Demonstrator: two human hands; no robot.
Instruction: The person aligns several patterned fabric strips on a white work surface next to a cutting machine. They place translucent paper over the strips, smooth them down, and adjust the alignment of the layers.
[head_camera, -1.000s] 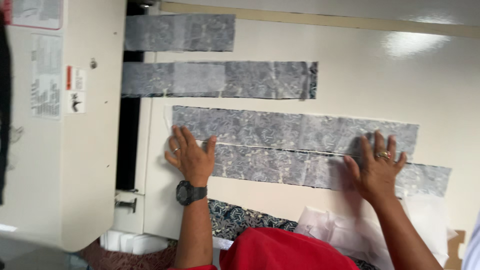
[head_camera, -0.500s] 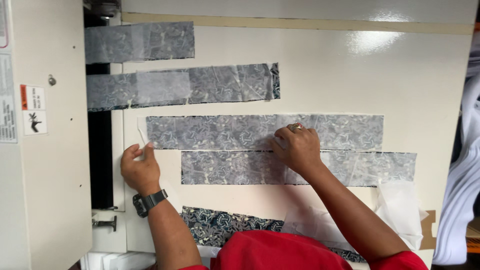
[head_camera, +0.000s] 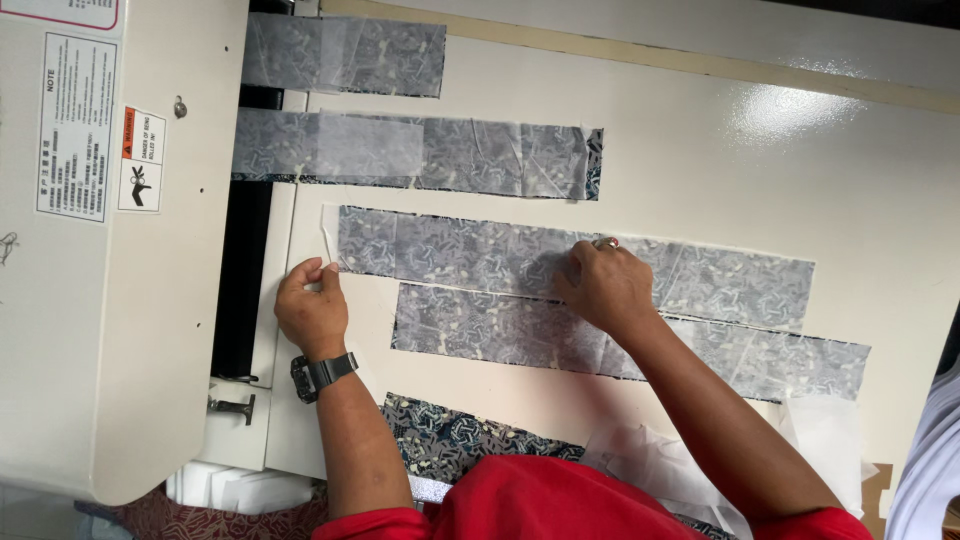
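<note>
- The left hand (head_camera: 312, 308) pinches the white lining's corner at the end of a patterned fabric strip (head_camera: 470, 255).
- The right hand (head_camera: 607, 288) presses that strip onto the cream surface (head_camera: 760, 170).

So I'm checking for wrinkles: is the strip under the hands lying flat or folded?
Flat. The patterned strip lies spread full length on the table, the left hand at its end and the right hand pressing its middle.

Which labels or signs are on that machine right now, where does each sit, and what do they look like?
Notice label: tall white rectangle with fine dark print, on the cream machine housing, upper left.
Warning sticker: just right of it, smaller, orange band on top, black pictogram on white below.
Red-bordered label: at the top edge, mostly cut off.
No packages or screens show.
</note>
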